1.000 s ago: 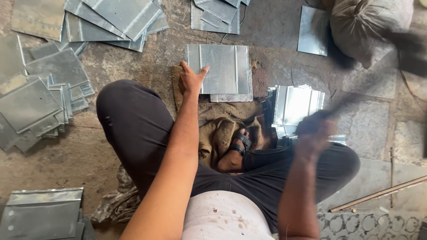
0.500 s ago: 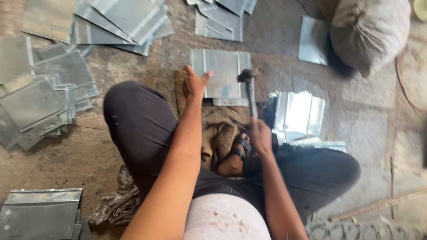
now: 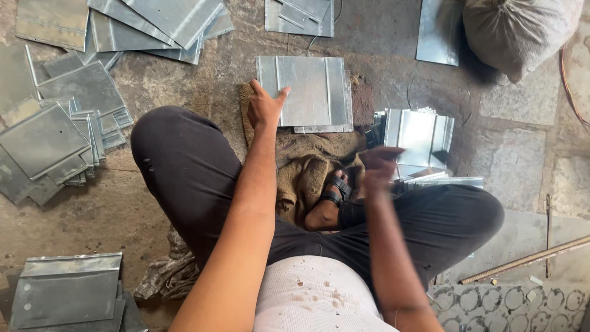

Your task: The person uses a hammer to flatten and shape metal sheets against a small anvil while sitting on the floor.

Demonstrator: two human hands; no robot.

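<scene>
Left arm's stretched straight out in front, left hand (image 3: 265, 106) flat with palm down, fingers spread and thumb out to the side. Right arm's bent, forearm running up the middle, and the right hand (image 3: 380, 165) is a blur, so can't tell how its fingers are set.
</scene>
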